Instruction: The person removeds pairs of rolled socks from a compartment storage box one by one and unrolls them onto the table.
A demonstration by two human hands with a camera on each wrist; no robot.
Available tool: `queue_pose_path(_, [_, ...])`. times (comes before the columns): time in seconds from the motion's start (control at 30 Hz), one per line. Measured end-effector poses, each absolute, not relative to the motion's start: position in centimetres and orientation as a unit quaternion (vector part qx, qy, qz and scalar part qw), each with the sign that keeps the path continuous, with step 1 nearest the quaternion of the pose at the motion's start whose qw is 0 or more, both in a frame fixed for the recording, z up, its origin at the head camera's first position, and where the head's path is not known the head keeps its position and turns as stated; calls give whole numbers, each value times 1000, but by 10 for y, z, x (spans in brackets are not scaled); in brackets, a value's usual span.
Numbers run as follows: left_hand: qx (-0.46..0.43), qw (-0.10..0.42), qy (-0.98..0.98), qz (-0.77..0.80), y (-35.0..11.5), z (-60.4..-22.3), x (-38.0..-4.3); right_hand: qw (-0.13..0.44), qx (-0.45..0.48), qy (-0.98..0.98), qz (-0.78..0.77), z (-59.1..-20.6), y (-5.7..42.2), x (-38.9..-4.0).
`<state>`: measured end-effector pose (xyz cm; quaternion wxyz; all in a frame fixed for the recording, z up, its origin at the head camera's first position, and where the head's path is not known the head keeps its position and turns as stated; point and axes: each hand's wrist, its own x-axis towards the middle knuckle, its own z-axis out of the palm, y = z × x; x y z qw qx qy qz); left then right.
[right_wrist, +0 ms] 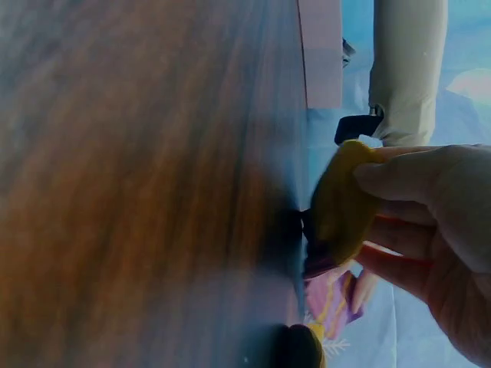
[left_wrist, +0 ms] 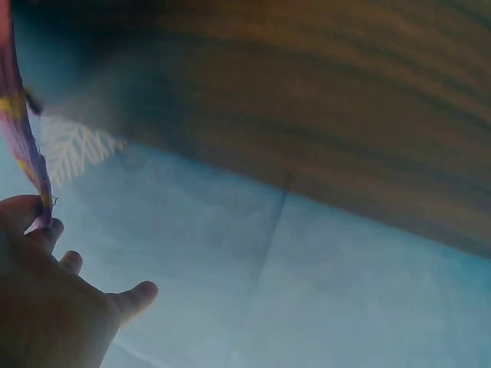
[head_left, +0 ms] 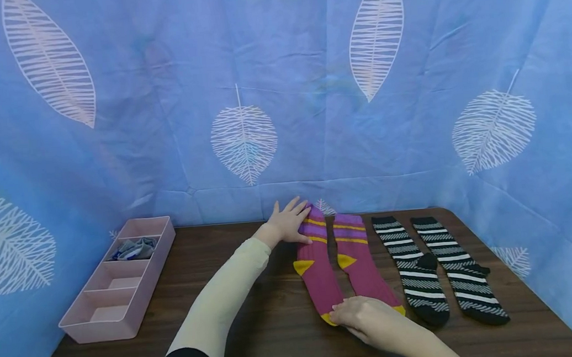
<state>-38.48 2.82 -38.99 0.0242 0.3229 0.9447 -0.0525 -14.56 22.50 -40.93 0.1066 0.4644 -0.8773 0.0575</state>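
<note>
Two maroon socks with yellow heels and toes and purple striped cuffs lie side by side. My left hand (head_left: 286, 224) reaches the cuff of the left maroon sock (head_left: 320, 281), fingers spread, thumb over its edge. In the left wrist view, fingertips (left_wrist: 54, 228) touch the cuff's end. With thumb and fingers, my right hand (head_left: 368, 319) pinches that sock's yellow toe (right_wrist: 345, 203), which is raised a little off the table. The right maroon sock (head_left: 369, 275) lies flat, its foot partly behind my right hand.
Black-and-white striped socks (head_left: 417, 274) lie to the right. A pink divided box (head_left: 146, 290) stands at the left, grey fabric (head_left: 134, 249) in one compartment. The brown table (head_left: 257, 335) ends at a blue leaf-patterned curtain (head_left: 303, 144).
</note>
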Motion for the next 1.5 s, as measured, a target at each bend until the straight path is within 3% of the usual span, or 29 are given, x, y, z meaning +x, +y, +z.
queue_pose_path(0.53, [287,130,946,-70,36,-406,-387,-73,404,-908,83,-403,219,-149])
queue_pose_path(0.7, [290,130,945,-83,38,-405,-392,-89,396,-909,91,-401,222,-149])
queue_pose_path(1.07, [325,86,942,-20,18,-391,-391,6,407,-904,130,-395,228,-151])
queue_pose_path(1.5, [384,-7,923,6,-46,-340,-340,199,392,-888,132,-383,235,-152])
